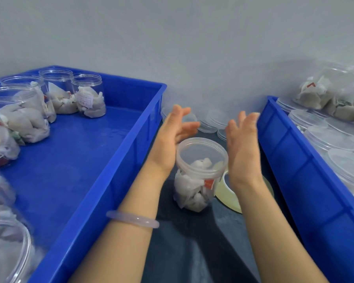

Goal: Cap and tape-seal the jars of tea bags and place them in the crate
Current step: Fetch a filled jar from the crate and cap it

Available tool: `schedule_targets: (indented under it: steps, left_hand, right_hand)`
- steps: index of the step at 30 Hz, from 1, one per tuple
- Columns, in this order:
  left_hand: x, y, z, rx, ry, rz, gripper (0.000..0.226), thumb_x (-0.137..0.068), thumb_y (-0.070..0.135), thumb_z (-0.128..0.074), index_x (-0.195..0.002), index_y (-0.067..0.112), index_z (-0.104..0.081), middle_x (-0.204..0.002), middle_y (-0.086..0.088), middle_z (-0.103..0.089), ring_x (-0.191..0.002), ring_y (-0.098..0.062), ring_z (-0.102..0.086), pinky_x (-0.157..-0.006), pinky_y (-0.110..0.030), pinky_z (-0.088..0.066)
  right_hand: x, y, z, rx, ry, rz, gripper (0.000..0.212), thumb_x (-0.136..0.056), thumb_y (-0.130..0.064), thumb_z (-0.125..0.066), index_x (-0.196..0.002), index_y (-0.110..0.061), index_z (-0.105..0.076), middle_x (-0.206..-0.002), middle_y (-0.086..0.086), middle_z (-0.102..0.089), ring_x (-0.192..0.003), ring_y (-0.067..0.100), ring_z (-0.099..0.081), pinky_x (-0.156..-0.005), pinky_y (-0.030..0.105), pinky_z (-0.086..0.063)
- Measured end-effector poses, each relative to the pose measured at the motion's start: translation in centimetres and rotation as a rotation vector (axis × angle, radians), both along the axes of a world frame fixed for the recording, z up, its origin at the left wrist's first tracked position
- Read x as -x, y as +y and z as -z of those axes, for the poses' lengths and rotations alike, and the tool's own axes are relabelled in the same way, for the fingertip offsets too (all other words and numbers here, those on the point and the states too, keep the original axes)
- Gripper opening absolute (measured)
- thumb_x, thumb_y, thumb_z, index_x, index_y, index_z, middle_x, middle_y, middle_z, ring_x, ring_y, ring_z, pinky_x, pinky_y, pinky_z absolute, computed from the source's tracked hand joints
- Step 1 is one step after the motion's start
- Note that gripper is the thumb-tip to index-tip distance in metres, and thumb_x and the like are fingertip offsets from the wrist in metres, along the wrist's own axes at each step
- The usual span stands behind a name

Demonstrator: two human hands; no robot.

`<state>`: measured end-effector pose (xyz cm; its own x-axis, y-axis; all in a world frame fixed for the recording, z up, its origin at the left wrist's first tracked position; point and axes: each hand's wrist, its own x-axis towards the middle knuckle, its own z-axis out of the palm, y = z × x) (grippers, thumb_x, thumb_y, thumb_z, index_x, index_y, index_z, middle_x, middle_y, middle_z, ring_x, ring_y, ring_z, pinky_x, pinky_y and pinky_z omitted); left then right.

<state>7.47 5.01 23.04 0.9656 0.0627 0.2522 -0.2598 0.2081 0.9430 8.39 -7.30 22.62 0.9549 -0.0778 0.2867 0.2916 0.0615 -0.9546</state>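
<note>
My left hand (172,137) and right hand (241,148), fingers straight and empty, flank the jar of tea bags (198,176) on the dark table (192,246) between left crate (110,180) and right crate (305,180). I'd seat its cap level before taking the tape roll (227,195) just beside it.

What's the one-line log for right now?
left hand: open | right hand: open | jar: lidded, between hands | tape roll: beside jar

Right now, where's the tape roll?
Head view, centre: the tape roll lies just right of the jar, partly behind the right hand, beside the right crate.
</note>
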Motion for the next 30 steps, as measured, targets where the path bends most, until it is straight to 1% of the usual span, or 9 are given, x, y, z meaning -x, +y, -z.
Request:
schedule_targets:
  steps: [3, 6, 8, 12, 17, 20, 23, 28, 30]
  left_hand:
    - [0.0, -0.2, 0.6, -0.043, -0.001, 0.042, 0.053, -0.085, 0.061, -0.04, -0.101, 0.021, -0.07, -0.106, -0.009, -0.072, -0.105, -0.021, -0.066, -0.103, -0.047, -0.043]
    - [-0.3, -0.8, 1.1, -0.014, -0.02, 0.048, 0.051, -0.086, 0.051, -0.041, -0.083, 0.013, -0.075, -0.094, -0.012, -0.074, -0.098, -0.028, -0.068, -0.1, -0.051, -0.045]
    - [-0.6, -0.7, 1.3, -0.015, -0.017, 0.002, 0.045, -0.085, 0.047, -0.045, -0.081, 0.013, -0.073, -0.09, -0.009, -0.074, -0.095, -0.026, -0.068, -0.098, -0.05, -0.046]
    - [-0.8, -0.6, 1.7, -0.033, -0.059, -0.059, 0.03, -0.083, 0.038, -0.048, -0.066, 0.024, -0.069, -0.081, -0.002, -0.07, -0.085, -0.017, -0.063, -0.089, -0.043, -0.048]
    - [0.3, -0.8, 3.6, -0.05, -0.176, -0.102, 0.034, -0.08, 0.048, -0.048, -0.09, 0.022, -0.067, -0.093, 0.004, -0.071, -0.092, -0.013, -0.065, -0.083, -0.025, -0.05]
    - [1.7, -1.8, 5.5, 0.073, -0.09, -0.18, 0.057, -0.074, 0.053, -0.046, -0.1, 0.005, -0.065, -0.103, -0.015, -0.068, -0.101, -0.032, -0.062, -0.092, -0.043, -0.049]
    - [3.5, -2.6, 4.8, 0.154, -0.081, -0.248, 0.032, -0.077, 0.036, -0.044, -0.085, 0.013, -0.064, -0.085, -0.005, -0.067, -0.084, -0.021, -0.061, -0.082, -0.037, -0.046]
    - [9.0, -6.3, -1.1, 0.322, -0.302, 0.021, 0.04, -0.08, 0.025, -0.036, -0.078, 0.016, -0.075, -0.08, 0.001, -0.073, -0.079, -0.014, -0.067, -0.068, -0.026, -0.053]
    - [11.2, -8.5, -4.3, 0.424, -0.324, 0.212, 0.042, -0.075, 0.028, -0.034, -0.078, 0.014, -0.073, -0.078, 0.0, -0.073, -0.078, -0.016, -0.069, -0.063, -0.025, -0.054]
  right_hand:
    - [0.4, 0.2, 0.0, 0.042, -0.041, -0.036, 0.056, -0.09, -0.059, -0.034, -0.11, -0.018, -0.067, -0.125, 0.004, -0.063, -0.1, 0.006, -0.062, -0.073, 0.001, -0.041]
    - [1.2, 1.0, 0.0, 0.127, -0.105, -0.1, 0.038, -0.095, -0.046, -0.039, -0.077, -0.054, -0.071, -0.089, -0.021, -0.071, -0.079, -0.012, -0.063, -0.066, 0.002, -0.043]
    - [1.2, 1.1, 0.0, 0.116, -0.13, -0.079, 0.04, -0.095, -0.038, -0.045, -0.068, -0.049, -0.073, -0.079, -0.02, -0.073, -0.08, -0.007, -0.066, -0.067, 0.004, -0.045]
    - [1.3, 1.3, 1.4, -0.041, -0.134, 0.016, 0.031, -0.086, -0.029, -0.048, -0.076, -0.031, -0.077, -0.081, -0.009, -0.074, -0.083, 0.003, -0.068, -0.072, 0.012, -0.049]
    - [2.2, 1.6, 2.9, -0.044, -0.112, 0.068, 0.036, -0.083, -0.018, -0.04, -0.113, -0.022, -0.059, -0.109, -0.014, -0.063, -0.097, -0.013, -0.058, -0.081, 0.005, -0.043]
    - [2.8, 1.6, 2.2, -0.044, -0.021, 0.105, 0.031, -0.093, -0.004, -0.039, -0.108, -0.021, -0.06, -0.101, -0.014, -0.062, -0.083, -0.018, -0.058, -0.07, 0.002, -0.042]
    - [5.1, 1.5, 1.1, -0.033, 0.018, 0.125, 0.033, -0.091, -0.001, -0.039, -0.098, -0.022, -0.064, -0.091, -0.013, -0.065, -0.086, -0.003, -0.06, -0.069, 0.006, -0.044]
    - [11.9, -1.6, -3.2, -0.025, -0.367, 0.331, 0.035, -0.077, -0.024, -0.044, -0.102, -0.023, -0.068, -0.087, -0.024, -0.067, -0.086, -0.006, -0.06, -0.077, 0.012, -0.046]
    - [14.3, -3.7, -5.7, -0.042, -0.522, 0.404, 0.04, -0.076, -0.03, -0.045, -0.106, -0.02, -0.069, -0.082, -0.02, -0.065, -0.075, -0.007, -0.057, -0.068, 0.012, -0.045]
